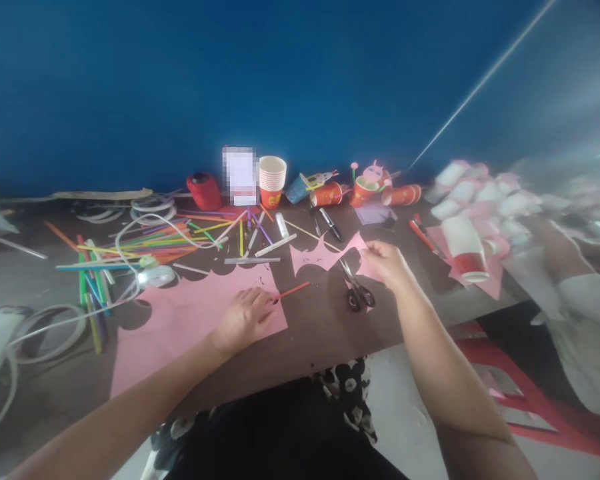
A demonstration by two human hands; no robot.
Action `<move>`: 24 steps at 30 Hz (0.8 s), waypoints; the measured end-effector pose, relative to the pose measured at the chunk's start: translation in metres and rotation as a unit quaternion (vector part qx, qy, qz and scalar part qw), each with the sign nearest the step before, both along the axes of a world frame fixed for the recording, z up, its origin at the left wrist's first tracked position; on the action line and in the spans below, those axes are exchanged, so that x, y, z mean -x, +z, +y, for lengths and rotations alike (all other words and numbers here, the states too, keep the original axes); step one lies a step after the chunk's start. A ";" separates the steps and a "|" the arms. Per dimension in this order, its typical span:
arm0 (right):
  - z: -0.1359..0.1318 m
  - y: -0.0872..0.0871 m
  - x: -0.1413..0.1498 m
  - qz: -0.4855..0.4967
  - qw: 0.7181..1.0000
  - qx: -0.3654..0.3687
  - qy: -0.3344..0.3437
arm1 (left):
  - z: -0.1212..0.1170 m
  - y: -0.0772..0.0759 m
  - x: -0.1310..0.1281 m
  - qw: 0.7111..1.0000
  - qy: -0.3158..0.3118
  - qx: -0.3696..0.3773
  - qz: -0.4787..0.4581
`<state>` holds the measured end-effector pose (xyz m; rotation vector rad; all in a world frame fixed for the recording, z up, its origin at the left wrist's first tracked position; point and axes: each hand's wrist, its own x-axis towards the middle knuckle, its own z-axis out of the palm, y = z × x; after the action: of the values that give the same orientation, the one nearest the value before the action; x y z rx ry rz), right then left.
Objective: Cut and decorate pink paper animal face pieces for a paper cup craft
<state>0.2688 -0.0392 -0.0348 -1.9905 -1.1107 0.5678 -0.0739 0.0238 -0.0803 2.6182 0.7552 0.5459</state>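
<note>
My left hand (245, 317) rests over a large pink paper sheet (180, 313) with scalloped cut edges, its fingers closed on a thin red stick (295, 290) that points right. Pinched in my right hand (387, 262) is a pink paper piece (357, 245) with a curved edge. Left of it, another jagged pink offcut (313, 257) lies on the table with small drawn marks. Black-handled scissors (357, 290) lie just below my right hand, blades pointing up and left.
Coloured sticks (160, 237) and a white cable (125, 287) cover the left side. Stacked paper cups (273, 180), a red container (204, 191) and decorated cups (365, 190) line the blue wall. A marker (331, 225) lies behind; at right, a person's arm (563, 257) shows near heaped cups (480, 187).
</note>
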 end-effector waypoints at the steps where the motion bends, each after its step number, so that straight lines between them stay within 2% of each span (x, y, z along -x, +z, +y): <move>1: -0.001 -0.002 0.003 0.041 0.999 -0.015 -0.008 | 0.000 0.000 0.000 1.000 0.000 0.001 0.001; 4: -0.010 -0.017 0.006 0.165 0.984 -0.056 -0.043 | 0.000 -0.001 0.000 1.000 -0.001 -0.007 -0.002; 6: -0.019 -0.027 0.004 0.174 0.979 -0.079 -0.076 | 0.001 -0.002 -0.001 1.000 -0.007 -0.019 -0.004; 7: -0.025 -0.030 0.004 0.137 0.982 -0.092 -0.097 | 0.002 -0.002 -0.001 1.000 -0.011 -0.026 -0.004; 10: -0.045 -0.027 0.008 -0.109 0.980 -0.105 -0.126 | 0.004 -0.003 -0.001 0.999 -0.015 -0.039 -0.004; 12: -0.060 -0.020 0.019 -0.223 0.969 -0.085 -0.066 | 0.004 -0.005 -0.001 0.999 -0.017 -0.044 -0.003; 14: -0.073 -0.013 0.034 -0.257 0.965 -0.048 0.024 | 0.004 -0.006 -0.001 0.999 -0.015 -0.049 -0.003; 17: -0.088 -0.012 0.056 -0.299 0.949 0.012 0.096 | 0.004 -0.008 -0.001 0.999 -0.005 -0.046 -0.006; 20: -0.094 -0.018 0.065 -0.325 0.938 0.048 0.110 | 0.003 -0.006 -0.001 0.999 -0.007 -0.036 -0.009; 24: -0.091 -0.021 0.064 -0.322 0.940 0.053 0.094 | 0.003 -0.002 -0.002 1.000 -0.009 -0.020 -0.014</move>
<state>0.2051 -0.1303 -0.0561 -2.2468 -1.7043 0.0504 -0.0720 0.0270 -0.0827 2.6466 0.7180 0.5962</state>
